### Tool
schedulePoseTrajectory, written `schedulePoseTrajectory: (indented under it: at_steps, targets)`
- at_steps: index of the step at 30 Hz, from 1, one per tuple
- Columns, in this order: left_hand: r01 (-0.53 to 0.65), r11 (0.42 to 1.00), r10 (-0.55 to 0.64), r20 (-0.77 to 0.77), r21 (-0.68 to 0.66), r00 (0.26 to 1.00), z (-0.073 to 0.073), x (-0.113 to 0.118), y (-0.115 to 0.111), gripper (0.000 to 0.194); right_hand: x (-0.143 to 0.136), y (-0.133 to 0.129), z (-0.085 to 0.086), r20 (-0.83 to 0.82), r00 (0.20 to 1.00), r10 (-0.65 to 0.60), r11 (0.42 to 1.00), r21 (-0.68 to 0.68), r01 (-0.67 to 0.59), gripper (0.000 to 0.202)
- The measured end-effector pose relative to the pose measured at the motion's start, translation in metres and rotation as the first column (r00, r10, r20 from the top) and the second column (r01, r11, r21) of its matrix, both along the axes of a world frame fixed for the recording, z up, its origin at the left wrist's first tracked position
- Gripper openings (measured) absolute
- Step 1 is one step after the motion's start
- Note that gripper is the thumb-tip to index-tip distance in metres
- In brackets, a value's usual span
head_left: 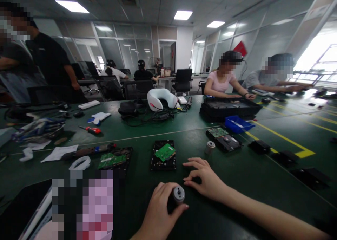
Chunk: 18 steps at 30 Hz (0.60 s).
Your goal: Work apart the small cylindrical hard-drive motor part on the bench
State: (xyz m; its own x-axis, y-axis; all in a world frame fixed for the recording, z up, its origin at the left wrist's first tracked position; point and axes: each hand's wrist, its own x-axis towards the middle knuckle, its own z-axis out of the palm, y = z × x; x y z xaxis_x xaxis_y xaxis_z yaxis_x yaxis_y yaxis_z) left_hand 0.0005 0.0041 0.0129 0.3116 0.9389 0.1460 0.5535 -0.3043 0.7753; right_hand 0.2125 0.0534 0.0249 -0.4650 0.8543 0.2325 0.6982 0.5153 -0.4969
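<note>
My left hand is wrapped round a small cylindrical metal motor, held upright with its round end facing up. Its lower part is hidden by my thumb and fingers. Just right of it, my right hand hovers with fingers bent and apart, nothing visible between them. A second, similar motor stands on the green table beyond my right hand. Ahead of my left hand lies a hard drive with a loose green circuit board on top.
Another hard drive lies near a blue tray. Left are a red screwdriver, a dark power tool and another green board. Cables and a neck pillow sit farther back. A co-worker works at a black tray.
</note>
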Motion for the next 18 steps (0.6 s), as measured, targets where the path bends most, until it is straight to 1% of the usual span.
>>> schedulePoseTrajectory:
  at_steps: [3,7,9,11,13,18]
  targets:
    - [-0.003,1.000,0.003,-0.010,-0.002,1.000,0.001,0.001,0.000,0.030,-0.003,-0.003,0.003,-0.043,0.999,0.019,0.998,0.068,-0.016,0.006]
    - [-0.006,1.000,0.006,-0.002,0.009,1.000,0.001,0.002,0.001,0.031,-0.012,-0.011,0.012,-0.260,0.965,0.036,0.989,0.151,0.004,0.005]
    - [-0.008,1.000,0.008,0.003,0.027,1.000,0.000,0.002,0.001,0.030,-0.018,-0.017,0.018,-0.308,0.947,0.093,0.983,0.178,-0.039,0.006]
    - [0.013,0.999,-0.013,0.012,0.046,1.000,-0.003,0.001,0.000,0.027,-0.024,-0.023,0.023,-0.291,0.941,0.170,0.972,0.204,-0.112,0.008]
    - [0.030,0.998,-0.031,0.020,0.057,0.999,-0.006,0.000,0.001,0.026,-0.027,-0.028,0.026,-0.265,0.942,0.207,0.965,0.212,-0.153,0.009]
    - [0.027,0.997,-0.029,0.016,0.073,0.999,-0.009,0.000,0.001,0.028,-0.030,-0.033,0.030,-0.215,0.963,0.161,0.977,0.174,-0.125,0.008]
